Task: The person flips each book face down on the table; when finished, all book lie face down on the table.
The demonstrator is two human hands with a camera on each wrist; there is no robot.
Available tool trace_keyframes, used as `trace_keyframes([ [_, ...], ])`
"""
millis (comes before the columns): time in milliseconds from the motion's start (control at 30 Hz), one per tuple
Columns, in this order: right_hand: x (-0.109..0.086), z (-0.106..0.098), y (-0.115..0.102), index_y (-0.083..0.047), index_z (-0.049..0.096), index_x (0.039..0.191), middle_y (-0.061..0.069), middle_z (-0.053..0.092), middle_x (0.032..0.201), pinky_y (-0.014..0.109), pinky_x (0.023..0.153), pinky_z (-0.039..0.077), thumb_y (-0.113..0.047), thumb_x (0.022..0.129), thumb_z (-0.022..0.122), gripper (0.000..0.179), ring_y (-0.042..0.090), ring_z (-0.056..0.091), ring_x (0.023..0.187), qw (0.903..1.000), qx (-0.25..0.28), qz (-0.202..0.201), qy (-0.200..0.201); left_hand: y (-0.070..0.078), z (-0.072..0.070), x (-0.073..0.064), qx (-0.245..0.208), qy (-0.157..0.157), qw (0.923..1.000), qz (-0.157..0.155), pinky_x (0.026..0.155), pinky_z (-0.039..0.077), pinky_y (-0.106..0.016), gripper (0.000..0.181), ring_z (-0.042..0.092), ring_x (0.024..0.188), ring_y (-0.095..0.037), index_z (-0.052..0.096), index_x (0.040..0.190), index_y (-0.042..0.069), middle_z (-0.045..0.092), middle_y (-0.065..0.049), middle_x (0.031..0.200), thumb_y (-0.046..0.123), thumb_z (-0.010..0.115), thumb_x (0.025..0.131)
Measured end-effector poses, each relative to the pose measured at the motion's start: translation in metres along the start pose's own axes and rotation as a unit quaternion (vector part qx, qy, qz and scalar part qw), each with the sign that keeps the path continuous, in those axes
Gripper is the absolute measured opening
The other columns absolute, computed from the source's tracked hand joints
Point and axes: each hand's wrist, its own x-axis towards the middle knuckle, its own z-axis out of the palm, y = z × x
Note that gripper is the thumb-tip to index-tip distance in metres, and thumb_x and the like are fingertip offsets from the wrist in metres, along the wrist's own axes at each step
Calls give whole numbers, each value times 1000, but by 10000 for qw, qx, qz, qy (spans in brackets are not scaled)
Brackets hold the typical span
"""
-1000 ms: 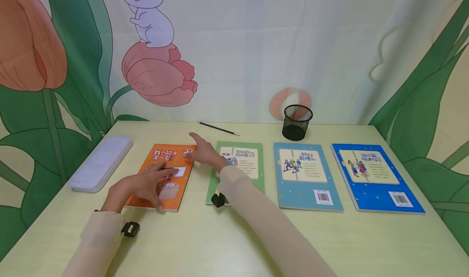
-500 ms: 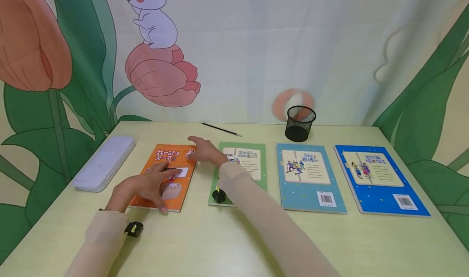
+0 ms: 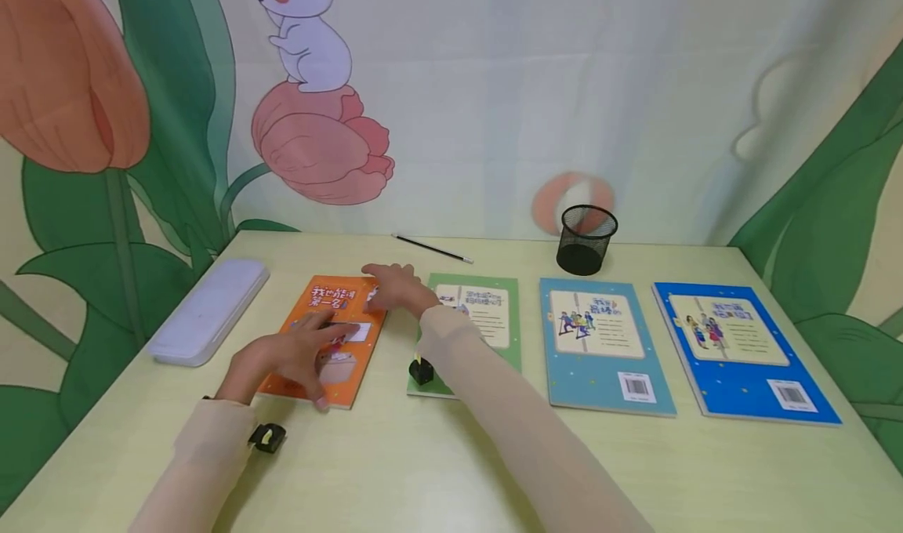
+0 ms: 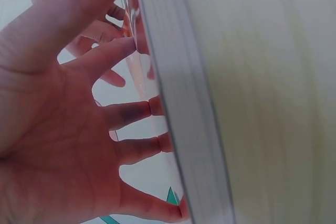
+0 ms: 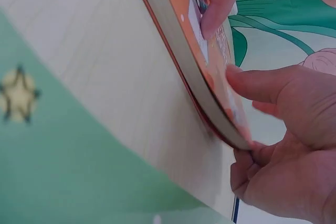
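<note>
An orange book (image 3: 343, 376) lies on the table toward the left in the head view. My left hand (image 3: 292, 357) is spread over it, fingertips resting on the cover and thumb by the near edge. The left wrist view shows these separated fingers (image 4: 134, 150) touching the cover. At the far right corner, my right hand (image 3: 397, 288) pinches the book. In the right wrist view its thumb (image 5: 254, 83) lies on the orange cover (image 5: 184, 19), and curled fingers (image 5: 242, 174) meet the corner edge. The right forearm partly covers a green book (image 3: 504, 345).
A teal book (image 3: 592, 380) and a blue book (image 3: 748, 392) lie to the right. A white pencil case (image 3: 212, 310) sits at the left edge. Near the back are a pencil (image 3: 432, 248) and a black mesh cup (image 3: 585, 243). A printed curtain (image 3: 451, 102) hangs behind the table.
The head view has shifted slightly, so everything appears further right. My right hand's fingers have drawn in and down to the book's far corner. The left hand stays on the cover.
</note>
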Motion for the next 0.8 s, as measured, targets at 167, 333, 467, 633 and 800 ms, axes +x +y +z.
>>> trace_keyframes([
  [167, -1, -5, 2, -24, 41, 153, 11, 43, 153, 52, 114, 36, -23, 95, 67, 64, 33, 39, 135, 9998, 76, -195, 6, 3, -1, 3, 65, -38, 9999, -87, 104, 32, -76, 117, 7, 150, -52, 32, 157, 26, 8, -23, 165, 43, 95, 59],
  [333, 2, -4, 6, -16, 33, 156, 10, 41, 157, 42, 117, 36, -12, 95, 64, 69, 28, 38, 145, 9963, 708, -455, 157, 3, 0, 3, 75, -30, 9999, -95, 104, 32, -77, 118, 7, 149, -53, 32, 157, 26, 8, -24, 165, 42, 95, 59],
  [467, 3, 0, 9, -16, 21, 160, 11, 33, 162, 43, 118, 36, -9, 93, 66, 80, 28, 39, 145, 9879, 1514, -168, 300, 2, 2, 2, 60, -4, 10000, -65, 105, 31, -77, 118, 8, 149, -53, 31, 157, 26, 8, -24, 165, 42, 95, 59],
  [633, 2, 2, 11, -12, 30, 157, 14, 37, 159, 39, 101, 53, -5, 93, 66, 74, 30, 57, 127, 9700, 2386, 372, 286, 0, 2, 4, 14, 15, 10000, 38, 106, 30, -76, 120, 7, 149, -53, 31, 157, 25, 8, -24, 165, 42, 95, 58],
  [800, -2, 1, 10, -11, 31, 156, 24, 50, 144, 37, 72, 62, 4, 94, 61, 71, 33, 72, 94, 9302, 3605, 628, -289, -2, 2, 5, -35, 22, 10000, 23, 107, 28, -76, 121, 8, 149, -53, 28, 158, 24, 7, -25, 165, 44, 95, 59],
])
